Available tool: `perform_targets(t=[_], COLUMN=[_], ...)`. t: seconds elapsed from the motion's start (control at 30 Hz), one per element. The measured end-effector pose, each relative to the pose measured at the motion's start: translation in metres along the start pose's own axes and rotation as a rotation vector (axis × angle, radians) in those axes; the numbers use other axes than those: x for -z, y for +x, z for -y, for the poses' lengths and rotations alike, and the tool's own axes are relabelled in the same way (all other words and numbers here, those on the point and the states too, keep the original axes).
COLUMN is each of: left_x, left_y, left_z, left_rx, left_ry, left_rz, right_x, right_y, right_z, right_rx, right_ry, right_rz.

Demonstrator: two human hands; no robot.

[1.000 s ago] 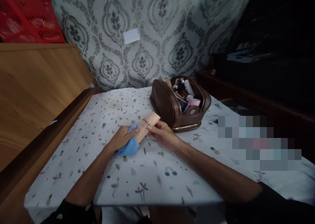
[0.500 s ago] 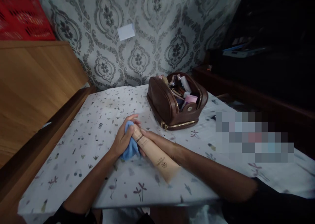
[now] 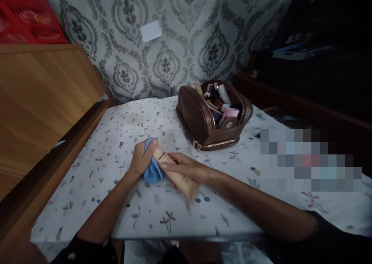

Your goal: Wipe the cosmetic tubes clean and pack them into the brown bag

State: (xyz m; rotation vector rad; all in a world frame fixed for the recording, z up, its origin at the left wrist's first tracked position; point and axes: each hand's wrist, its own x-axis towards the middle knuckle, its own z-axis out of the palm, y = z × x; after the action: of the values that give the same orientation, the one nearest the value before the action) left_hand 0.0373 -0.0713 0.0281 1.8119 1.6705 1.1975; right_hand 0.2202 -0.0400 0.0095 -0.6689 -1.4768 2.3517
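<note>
A beige tube (image 3: pixel 186 184) with small dark print slants over the near middle of the table, its wide flat end toward the near right. My left hand (image 3: pixel 142 155) is closed round a blue cloth (image 3: pixel 153 173) and presses it against the tube's narrow upper end. My right hand (image 3: pixel 188 167) grips the middle of the tube, thumb across the top and fingers partly hidden beneath. Beyond my hands stands a brown cosmetic bag (image 3: pixel 193 115), unzipped, with a pink item (image 3: pixel 231 112) and several small bottles inside.
A patterned white cloth (image 3: pixel 128 120) covers the table. Wooden furniture (image 3: pixel 46 90) and a red crate (image 3: pixel 29 16) are at the left. A blurred-out patch hides something at the right. Dark furniture stands beyond the table's right side.
My right hand has moved over the tube, its thumb now across the front. The tube's wide end has shifted up and left. The view has shifted slightly.
</note>
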Motion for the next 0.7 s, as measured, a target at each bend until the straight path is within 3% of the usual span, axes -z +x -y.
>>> perform_targets(t=[0.07, 0.2, 0.33, 0.4, 0.47, 0.63, 0.7], left_x=[0.0007, 0.0027, 0.0035, 0.0032, 0.0026, 0.0, -0.0006], left_y=[0.0009, -0.0007, -0.0026, -0.0023, -0.0013, 0.002, 0.0024], left_z=[0.0037, 0.0082, 0.0063, 0.0041, 0.003, 0.0081, 0.0107], left_rx=[0.018, 0.035, 0.012, 0.0, 0.022, 0.068, 0.087], left_ry=[-0.014, -0.138, -0.209, -0.224, -0.225, -0.142, -0.162], left_rz=[0.02, 0.09, 0.071, 0.064, 0.067, -0.001, 0.004], right_x=[-0.0009, 0.001, 0.0059, 0.0066, 0.0055, 0.0008, -0.0007], right_y=[0.0004, 0.0002, 0.0011, 0.0016, 0.0015, -0.0004, -0.0007], right_z=[0.0005, 0.0002, -0.0032, -0.0045, -0.004, 0.0026, 0.0034], right_rx=[-0.006, -0.039, -0.086, -0.069, -0.035, 0.224, 0.272], right_ry=[-0.005, 0.057, 0.16, 0.171, 0.083, -0.517, -0.609], right_rz=[0.002, 0.136, 0.315, 0.341, 0.282, -0.137, -0.198])
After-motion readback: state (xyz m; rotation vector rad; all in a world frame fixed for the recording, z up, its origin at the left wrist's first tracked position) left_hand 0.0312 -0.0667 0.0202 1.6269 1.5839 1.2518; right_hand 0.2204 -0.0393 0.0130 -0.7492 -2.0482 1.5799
